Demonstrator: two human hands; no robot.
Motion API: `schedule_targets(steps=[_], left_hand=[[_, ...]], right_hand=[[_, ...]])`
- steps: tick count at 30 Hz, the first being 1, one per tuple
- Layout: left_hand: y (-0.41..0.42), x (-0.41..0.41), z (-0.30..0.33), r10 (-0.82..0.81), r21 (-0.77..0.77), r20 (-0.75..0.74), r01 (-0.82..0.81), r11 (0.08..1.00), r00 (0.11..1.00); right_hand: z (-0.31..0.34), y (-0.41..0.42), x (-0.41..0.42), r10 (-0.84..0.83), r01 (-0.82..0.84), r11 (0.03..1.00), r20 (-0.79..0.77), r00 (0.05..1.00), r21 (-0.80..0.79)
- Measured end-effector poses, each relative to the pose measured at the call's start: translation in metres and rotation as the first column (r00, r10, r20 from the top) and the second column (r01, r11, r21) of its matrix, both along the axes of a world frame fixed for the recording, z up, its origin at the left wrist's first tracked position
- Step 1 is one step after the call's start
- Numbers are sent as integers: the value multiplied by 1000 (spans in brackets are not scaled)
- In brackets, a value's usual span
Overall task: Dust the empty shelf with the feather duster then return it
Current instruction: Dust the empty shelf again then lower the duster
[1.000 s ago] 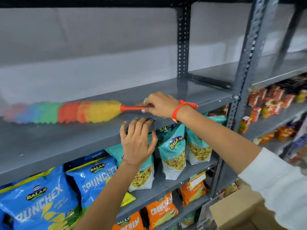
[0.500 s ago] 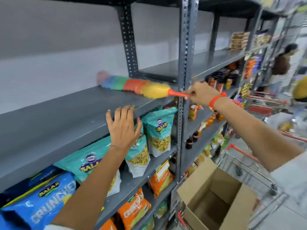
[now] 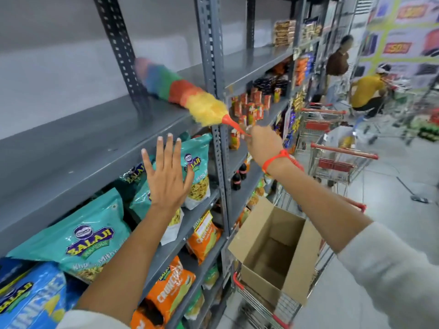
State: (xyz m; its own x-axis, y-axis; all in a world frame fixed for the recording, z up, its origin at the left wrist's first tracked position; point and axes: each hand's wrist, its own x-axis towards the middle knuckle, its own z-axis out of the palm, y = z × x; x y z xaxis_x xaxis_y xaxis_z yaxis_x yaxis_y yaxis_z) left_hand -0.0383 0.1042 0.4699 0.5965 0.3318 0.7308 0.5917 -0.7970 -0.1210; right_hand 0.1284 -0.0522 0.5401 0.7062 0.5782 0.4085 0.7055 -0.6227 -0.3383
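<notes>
Since a second ago the feather duster [image 3: 180,91] has swept from the far left of the empty shelf [image 3: 78,143] to its right end, and the view has swung right along the aisle. The right hand [image 3: 262,142] is clenching the duster's red handle just past the grey upright [image 3: 215,74], with most of the handle hidden inside the fist. The yellow tuft is lying over the shelf's front edge while the far, blue-pink tip is blurring behind a rear post, so its contact with the shelf is hard to judge. The left hand [image 3: 167,175] is spreading flat with fingers splayed, grasping nothing, in front of the teal snack bags [image 3: 95,233]; whether it is touching the shelf edge is unclear. A cardboard box [image 3: 273,252] is sitting open in a cart [image 3: 261,305] cut off below.
</notes>
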Motion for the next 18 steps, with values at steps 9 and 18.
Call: schedule_targets(steps=[9,18], left_hand=[[-37,-5,-98,-253,-126,-202,231,965,946],[-86,-25,-192,-420,-300,-380,320,899,824]], right_hand=[[-203,-105,-100,-24,73,972,-214,977,223],[-305,-222,-202,-304,331,943,-355,884,16]])
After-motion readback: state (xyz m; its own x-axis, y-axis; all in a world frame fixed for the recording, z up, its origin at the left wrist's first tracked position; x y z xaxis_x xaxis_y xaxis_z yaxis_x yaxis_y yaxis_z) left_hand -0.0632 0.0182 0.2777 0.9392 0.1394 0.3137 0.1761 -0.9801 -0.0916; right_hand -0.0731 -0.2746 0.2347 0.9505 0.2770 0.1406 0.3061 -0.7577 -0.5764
